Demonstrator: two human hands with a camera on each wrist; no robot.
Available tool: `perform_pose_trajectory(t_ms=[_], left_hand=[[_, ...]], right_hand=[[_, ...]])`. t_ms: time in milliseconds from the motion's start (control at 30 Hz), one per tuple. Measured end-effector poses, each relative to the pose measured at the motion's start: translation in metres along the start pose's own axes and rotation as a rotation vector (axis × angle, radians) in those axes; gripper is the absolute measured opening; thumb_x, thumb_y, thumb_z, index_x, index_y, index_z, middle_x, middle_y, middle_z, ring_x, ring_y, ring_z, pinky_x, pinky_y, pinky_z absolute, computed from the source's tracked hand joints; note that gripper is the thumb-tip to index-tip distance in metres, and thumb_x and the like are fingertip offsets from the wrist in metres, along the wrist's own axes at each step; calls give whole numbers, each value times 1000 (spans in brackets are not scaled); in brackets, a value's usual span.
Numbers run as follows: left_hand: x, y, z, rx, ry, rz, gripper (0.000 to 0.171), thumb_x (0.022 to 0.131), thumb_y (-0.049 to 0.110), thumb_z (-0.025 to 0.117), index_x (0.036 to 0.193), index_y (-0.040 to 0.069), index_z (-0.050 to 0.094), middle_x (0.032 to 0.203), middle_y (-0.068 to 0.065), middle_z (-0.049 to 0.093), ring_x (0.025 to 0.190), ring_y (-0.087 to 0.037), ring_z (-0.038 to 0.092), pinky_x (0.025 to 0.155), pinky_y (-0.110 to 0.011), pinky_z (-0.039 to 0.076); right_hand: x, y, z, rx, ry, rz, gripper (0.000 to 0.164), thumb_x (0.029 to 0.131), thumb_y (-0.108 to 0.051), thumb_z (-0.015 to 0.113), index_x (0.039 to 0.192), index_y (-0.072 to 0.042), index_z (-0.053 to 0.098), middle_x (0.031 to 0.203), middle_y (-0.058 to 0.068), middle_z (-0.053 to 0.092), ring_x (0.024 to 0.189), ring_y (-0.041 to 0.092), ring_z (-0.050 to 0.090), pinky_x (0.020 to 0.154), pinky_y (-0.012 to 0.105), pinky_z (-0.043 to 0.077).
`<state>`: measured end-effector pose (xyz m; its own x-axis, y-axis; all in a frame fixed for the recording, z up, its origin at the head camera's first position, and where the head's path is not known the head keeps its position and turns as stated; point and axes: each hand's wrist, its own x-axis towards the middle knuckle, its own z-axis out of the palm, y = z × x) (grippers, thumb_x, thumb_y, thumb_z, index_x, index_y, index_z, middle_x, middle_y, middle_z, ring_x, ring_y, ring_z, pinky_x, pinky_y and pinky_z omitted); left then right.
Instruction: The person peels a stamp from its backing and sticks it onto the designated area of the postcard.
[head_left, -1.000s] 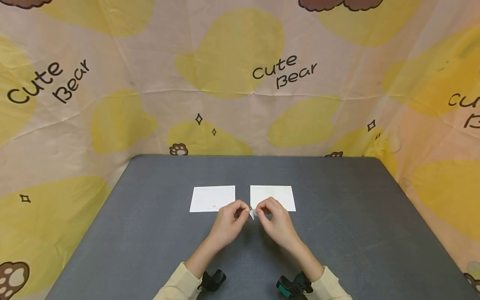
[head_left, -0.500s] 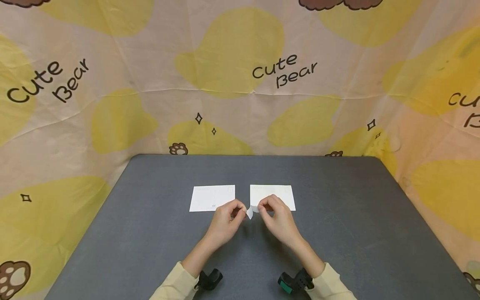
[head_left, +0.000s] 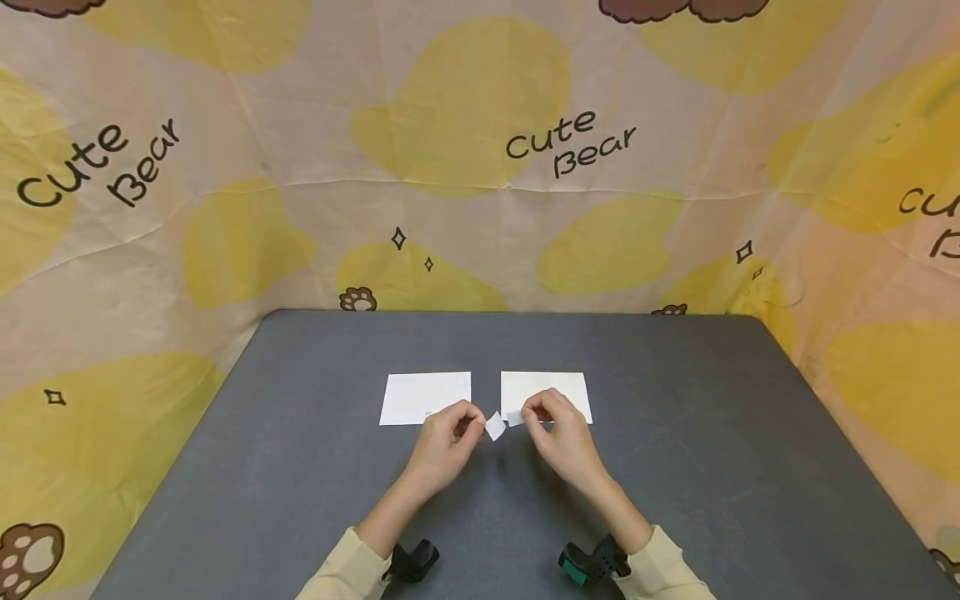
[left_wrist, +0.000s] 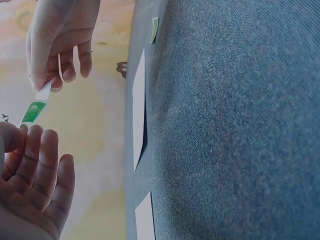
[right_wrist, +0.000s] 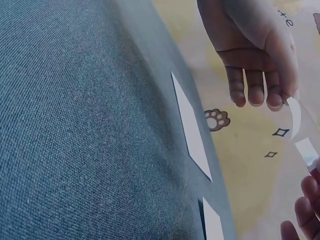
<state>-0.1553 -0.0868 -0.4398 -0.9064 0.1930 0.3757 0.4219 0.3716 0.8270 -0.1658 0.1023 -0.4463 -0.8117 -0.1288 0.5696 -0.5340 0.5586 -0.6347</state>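
My left hand (head_left: 442, 446) pinches a small white paper piece (head_left: 495, 426) between thumb and fingertips, above the table. My right hand (head_left: 562, 437) pinches a second small white piece (head_left: 514, 417), just right of it. The left wrist view shows a green-printed face, like a sticker (left_wrist: 33, 111), between the left fingers (left_wrist: 48, 150) and the right hand (left_wrist: 62, 37). A curled white strip (right_wrist: 296, 117) hangs from the left fingertips in the right wrist view. Whether the two pieces are still joined, I cannot tell.
Two white cards, the left card (head_left: 425, 396) and the right card (head_left: 540, 383), lie side by side on the grey table (head_left: 300, 467). A small green-edged paper piece (left_wrist: 154, 30) lies beyond the right card. A patterned cloth (head_left: 465, 125) hangs behind.
Both hands have drawn slightly apart, the left hand moving left. The white piece at the left fingertips shows more of its face now, and a gap shows between the two pieces.
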Motion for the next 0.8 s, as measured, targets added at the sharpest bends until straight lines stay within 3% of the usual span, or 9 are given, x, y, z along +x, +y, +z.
perform_pose_trajectory(t_ms=[233, 500, 800], left_hand=[[1, 4, -1, -2, 22, -21, 13, 85, -3, 59, 76, 6, 62, 67, -1, 61, 61, -8, 57, 56, -22, 50], [2, 37, -13, -6, 49, -6, 11, 84, -8, 56, 75, -3, 60, 66, -9, 61, 59, -15, 60, 54, -27, 52], [1, 36, -17, -10, 73, -38, 12, 84, -8, 56, 75, -1, 60, 67, -9, 61, 59, -19, 61, 53, -20, 49]], right_hand=[[-1, -1, -2, 2, -9, 33, 13, 79, 2, 64, 77, -11, 61, 74, -6, 54, 68, 5, 50, 63, 22, 48], [-5, 2, 3, -55, -47, 31, 15, 79, -1, 64, 73, -14, 61, 67, -10, 47, 63, 4, 44, 56, 18, 39], [-13, 4, 9, -53, -187, 68, 17, 79, -3, 67, 72, -17, 59, 65, -14, 43, 59, 1, 40, 54, 17, 35]])
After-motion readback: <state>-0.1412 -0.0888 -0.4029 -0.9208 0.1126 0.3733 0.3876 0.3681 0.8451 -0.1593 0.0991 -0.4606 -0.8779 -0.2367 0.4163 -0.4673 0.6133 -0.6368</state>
